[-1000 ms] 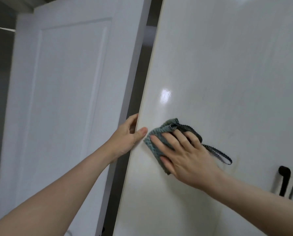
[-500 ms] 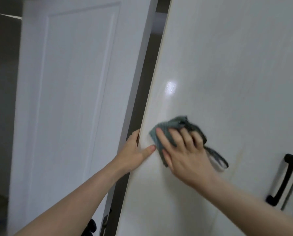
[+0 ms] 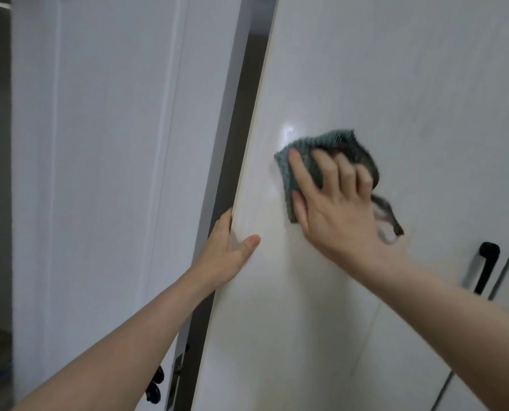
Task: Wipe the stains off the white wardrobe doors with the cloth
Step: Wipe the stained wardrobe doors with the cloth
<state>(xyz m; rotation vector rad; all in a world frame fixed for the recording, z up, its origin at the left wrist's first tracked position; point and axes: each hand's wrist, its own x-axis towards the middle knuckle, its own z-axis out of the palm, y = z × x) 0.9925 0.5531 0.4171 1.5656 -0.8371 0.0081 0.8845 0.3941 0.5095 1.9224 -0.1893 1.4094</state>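
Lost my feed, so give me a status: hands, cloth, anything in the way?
Left hand grips the door edge. Right hand presses the cloth flat on the door. Black handle to the right, clear of the cloth.

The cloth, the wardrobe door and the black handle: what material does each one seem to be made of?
Cloth: grey-green textile with a ribbed, knitted-looking weave and a hanging loop; probably microfibre or cotton. Wardrobe door: white board with a smooth, semi-gloss face, judging by the bright reflection; its thin pale edge suggests laminated board, not certain. Black handle: matte black bar, likely metal, though blurred.
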